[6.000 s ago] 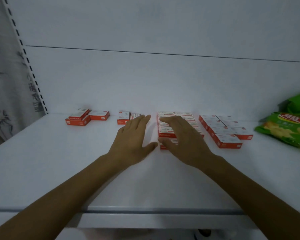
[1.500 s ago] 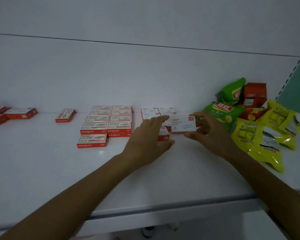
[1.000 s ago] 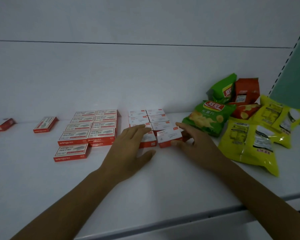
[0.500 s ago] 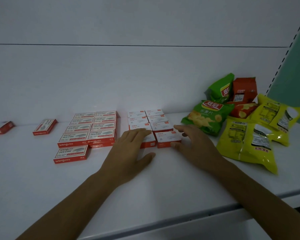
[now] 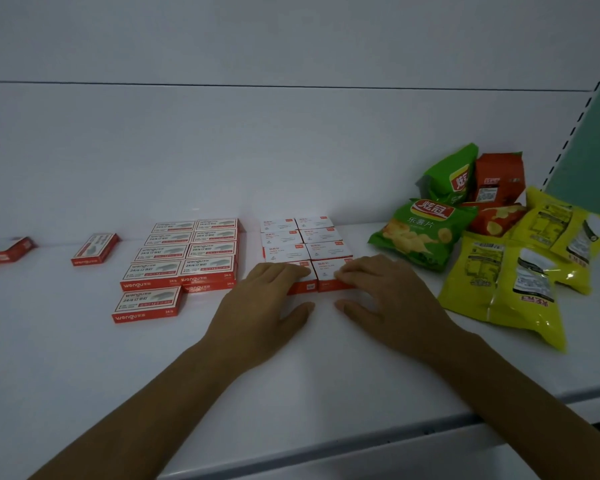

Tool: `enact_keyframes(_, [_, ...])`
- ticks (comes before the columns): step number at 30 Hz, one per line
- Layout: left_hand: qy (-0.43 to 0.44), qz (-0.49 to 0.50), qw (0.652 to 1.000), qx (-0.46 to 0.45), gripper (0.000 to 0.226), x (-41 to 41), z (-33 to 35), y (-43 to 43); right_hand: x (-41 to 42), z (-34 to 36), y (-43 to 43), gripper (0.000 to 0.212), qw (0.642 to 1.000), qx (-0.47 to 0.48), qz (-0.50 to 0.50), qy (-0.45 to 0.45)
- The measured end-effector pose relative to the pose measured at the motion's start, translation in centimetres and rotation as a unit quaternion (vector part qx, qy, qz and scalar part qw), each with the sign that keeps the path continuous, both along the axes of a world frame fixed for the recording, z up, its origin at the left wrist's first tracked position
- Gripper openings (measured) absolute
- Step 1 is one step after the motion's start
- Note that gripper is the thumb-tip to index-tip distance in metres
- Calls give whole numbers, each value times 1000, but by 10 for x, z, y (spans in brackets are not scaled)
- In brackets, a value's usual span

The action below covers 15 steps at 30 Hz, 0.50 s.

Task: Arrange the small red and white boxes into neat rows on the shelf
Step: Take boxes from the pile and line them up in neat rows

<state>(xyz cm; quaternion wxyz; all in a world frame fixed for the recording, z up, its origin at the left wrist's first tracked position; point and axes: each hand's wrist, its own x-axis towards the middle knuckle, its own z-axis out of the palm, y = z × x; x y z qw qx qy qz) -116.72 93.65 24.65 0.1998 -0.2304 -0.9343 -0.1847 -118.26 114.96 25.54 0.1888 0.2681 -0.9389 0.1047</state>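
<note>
- The left hand [image 5: 260, 306] lies flat, fingers straight, fingertips resting on the front-left box of the white-topped block [image 5: 305, 245]; its thumb is spread on the shelf [image 5: 153, 375].
- The right hand [image 5: 388, 299] is equally flat, fingers on the front-right box and thumb on the shelf before it; neither hand grips anything.
- The block sits just beyond both hands, two columns wide and four rows deep, its boxes touching.
- Left of the left hand stands a red-sided block [image 5: 191, 252], with a single box [image 5: 148, 303] in front of it.
- Further left lie a loose box [image 5: 96, 249] and an edge box [image 5: 7, 251], well apart.
- Right of the right hand, a green bag [image 5: 420, 233] lies near the white-topped block, with yellow bags [image 5: 506, 289] and a red bag [image 5: 497, 181] past it.
</note>
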Motion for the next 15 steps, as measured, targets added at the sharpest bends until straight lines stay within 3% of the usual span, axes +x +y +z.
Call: enact_keyframes(15, [21, -15, 999, -31, 43, -6, -1, -2, -6, 12, -11, 52, 999, 35, -15, -22])
